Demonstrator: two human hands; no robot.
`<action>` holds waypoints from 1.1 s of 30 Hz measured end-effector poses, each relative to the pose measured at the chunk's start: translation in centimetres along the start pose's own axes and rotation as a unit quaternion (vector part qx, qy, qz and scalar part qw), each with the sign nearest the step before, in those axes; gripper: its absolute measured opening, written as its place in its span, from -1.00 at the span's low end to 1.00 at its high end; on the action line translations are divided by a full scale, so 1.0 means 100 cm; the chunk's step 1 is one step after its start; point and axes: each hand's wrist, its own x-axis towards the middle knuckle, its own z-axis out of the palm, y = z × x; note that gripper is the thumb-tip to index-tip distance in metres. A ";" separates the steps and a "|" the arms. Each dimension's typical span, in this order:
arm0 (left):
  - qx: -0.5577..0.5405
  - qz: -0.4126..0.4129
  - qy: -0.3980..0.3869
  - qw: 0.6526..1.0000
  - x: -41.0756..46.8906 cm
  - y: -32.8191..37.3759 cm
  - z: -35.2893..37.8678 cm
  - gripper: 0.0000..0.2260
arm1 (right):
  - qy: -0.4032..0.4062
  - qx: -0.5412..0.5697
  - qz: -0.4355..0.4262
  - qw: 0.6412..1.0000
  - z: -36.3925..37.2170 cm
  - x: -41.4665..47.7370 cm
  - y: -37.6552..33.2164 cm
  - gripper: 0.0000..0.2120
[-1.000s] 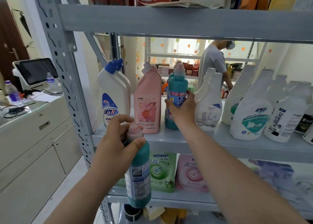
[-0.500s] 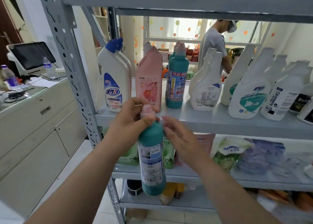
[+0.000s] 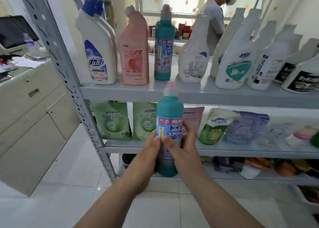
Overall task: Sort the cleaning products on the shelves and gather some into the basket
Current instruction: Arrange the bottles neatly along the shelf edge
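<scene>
Both hands are in close at lower centre of the frame. The left hand (image 3: 146, 154) wraps the lower left side of the teal bottle (image 3: 170, 114), fingers curled tight round it. The right hand (image 3: 183, 151) clasps the other side, thumb laid on the blue label, fingers hooked round the right edge. The bottle is upright in the air, pale pink cap on top, in front of the middle shelf (image 3: 241, 151).

Behind it on that shelf are green pouches (image 3: 112, 122) to the left and a pink pouch (image 3: 194, 117) just to the right. One level up, at upper centre, a twin bottle (image 3: 164, 46) stands on the top shelf (image 3: 120, 91) between a pink bottle (image 3: 134, 50) and a white spray bottle (image 3: 193, 55). Farthest back, at upper right, is a person (image 3: 214, 20) in a grey shirt.
</scene>
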 end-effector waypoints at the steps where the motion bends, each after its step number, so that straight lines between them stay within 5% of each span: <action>1: -0.015 -0.002 0.001 1.000 -0.002 -0.005 0.011 -0.42 | 0.001 -0.002 -0.004 1.000 -0.004 -0.003 0.000 -0.51; 5: -0.149 -0.080 0.057 0.984 -0.001 -0.005 0.047 -0.42 | -0.015 0.092 0.057 0.994 -0.040 -0.014 -0.003 -0.54; 10: -0.264 -0.153 -0.031 0.952 -0.009 -0.027 0.094 -0.45 | -0.079 0.146 0.164 0.972 -0.096 -0.023 -0.005 -0.44; 13: -0.226 -0.176 -0.004 0.958 -0.012 -0.042 0.125 -0.55 | -0.062 0.085 0.145 0.984 -0.128 -0.033 -0.004 -0.48; 17: -0.075 -0.118 0.060 0.988 -0.022 -0.049 0.156 -0.58 | -0.033 -0.032 0.095 0.994 -0.162 -0.050 -0.005 -0.03; 21: -0.087 -0.103 0.073 0.988 -0.036 -0.054 0.191 -0.61 | -0.077 0.067 0.118 0.988 -0.185 -0.064 -0.004 -0.31; 26: -0.215 -0.261 0.051 0.940 -0.052 -0.052 0.235 -0.39 | -0.024 0.244 0.222 0.944 -0.211 -0.076 0.005 -0.42; 33: -0.397 -0.317 -0.025 0.861 -0.061 -0.064 0.256 -0.46 | 0.004 0.259 0.270 0.927 -0.234 -0.093 0.016 -0.28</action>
